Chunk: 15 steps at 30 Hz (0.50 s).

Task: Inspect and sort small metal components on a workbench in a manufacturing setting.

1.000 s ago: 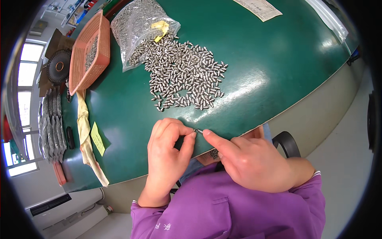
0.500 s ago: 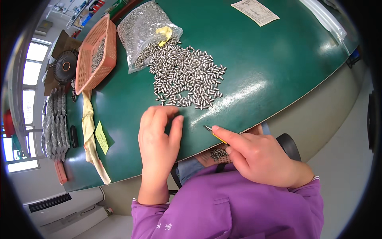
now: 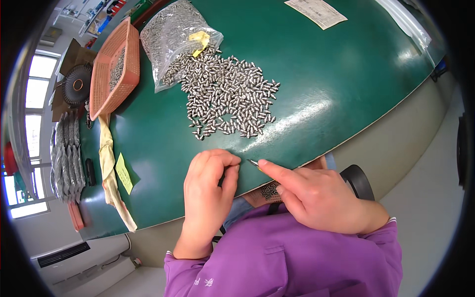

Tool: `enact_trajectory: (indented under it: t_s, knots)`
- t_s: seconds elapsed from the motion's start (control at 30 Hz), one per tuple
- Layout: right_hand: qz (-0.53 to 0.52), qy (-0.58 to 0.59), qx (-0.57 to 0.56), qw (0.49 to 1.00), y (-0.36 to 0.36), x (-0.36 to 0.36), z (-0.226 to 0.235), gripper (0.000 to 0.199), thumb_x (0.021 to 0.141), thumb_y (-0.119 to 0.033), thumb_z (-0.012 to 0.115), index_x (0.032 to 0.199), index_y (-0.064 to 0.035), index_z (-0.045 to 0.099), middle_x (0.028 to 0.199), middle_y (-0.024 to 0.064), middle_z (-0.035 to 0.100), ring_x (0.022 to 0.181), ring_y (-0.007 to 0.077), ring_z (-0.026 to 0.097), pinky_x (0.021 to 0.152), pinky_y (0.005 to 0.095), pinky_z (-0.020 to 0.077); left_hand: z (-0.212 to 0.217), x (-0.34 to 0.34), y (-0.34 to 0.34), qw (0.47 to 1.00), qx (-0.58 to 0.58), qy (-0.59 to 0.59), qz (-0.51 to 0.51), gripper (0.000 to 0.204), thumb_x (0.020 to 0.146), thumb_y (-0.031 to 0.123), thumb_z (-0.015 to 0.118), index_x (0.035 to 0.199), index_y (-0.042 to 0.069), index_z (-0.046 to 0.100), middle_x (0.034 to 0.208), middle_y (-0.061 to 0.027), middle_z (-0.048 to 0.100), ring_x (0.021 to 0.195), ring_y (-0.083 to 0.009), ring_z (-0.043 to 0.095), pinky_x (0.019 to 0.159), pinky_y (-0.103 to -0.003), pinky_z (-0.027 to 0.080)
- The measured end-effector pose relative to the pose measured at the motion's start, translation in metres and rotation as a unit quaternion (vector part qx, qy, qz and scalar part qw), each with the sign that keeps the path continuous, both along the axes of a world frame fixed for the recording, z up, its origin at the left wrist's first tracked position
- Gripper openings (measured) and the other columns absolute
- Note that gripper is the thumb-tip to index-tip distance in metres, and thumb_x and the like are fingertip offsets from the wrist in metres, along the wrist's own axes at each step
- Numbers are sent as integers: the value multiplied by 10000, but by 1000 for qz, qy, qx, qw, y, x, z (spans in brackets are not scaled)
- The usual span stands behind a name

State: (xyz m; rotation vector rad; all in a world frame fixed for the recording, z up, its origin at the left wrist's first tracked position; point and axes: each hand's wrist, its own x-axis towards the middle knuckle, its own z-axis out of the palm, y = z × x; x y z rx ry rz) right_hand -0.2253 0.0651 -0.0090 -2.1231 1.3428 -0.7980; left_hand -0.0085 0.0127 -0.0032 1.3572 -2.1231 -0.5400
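Left hand (image 3: 208, 190) curled, grip closed, fingertips pinched near the tool tip; what it pinches is hidden. Right hand (image 3: 316, 195) grips a thin pointed tool (image 3: 254, 163), forefinger along it for aim. Heap of small metal pins (image 3: 230, 96) lies just beyond both grips, spilling from clear bag (image 3: 173, 37). Green tabletop (image 3: 346, 74); orange basket (image 3: 116, 67) far left; windows.

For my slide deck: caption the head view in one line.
Left hand and right hand meet at a green table's edge, right pinching a thin pointed tool, below a pile of small metal pieces.
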Motion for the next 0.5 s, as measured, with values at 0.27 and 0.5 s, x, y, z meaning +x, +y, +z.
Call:
enact_trajectory:
  t_s: [0.27, 0.5]
  knots:
    - [-9, 2, -10, 1000, 2, 8, -3, 491, 920, -173, 697, 1390, -69, 602, 692, 70, 595, 551, 233, 630, 528, 359, 516, -7, -2, 3, 998, 11, 55, 26, 314, 791, -84, 740, 1067, 22, 633, 875, -71, 684, 797, -223, 648, 712, -339, 537]
    - [-14, 2, -23, 1000, 2, 12, -5, 495, 914, -176, 708, 1385, -61, 609, 675, 56, 569, 536, 210, 614, 502, 339, 499, -9, -1, 2, 996, 34, 82, 25, 348, 782, -98, 737, 1091, 24, 635, 875, -65, 687, 797, -220, 646, 708, -329, 543]
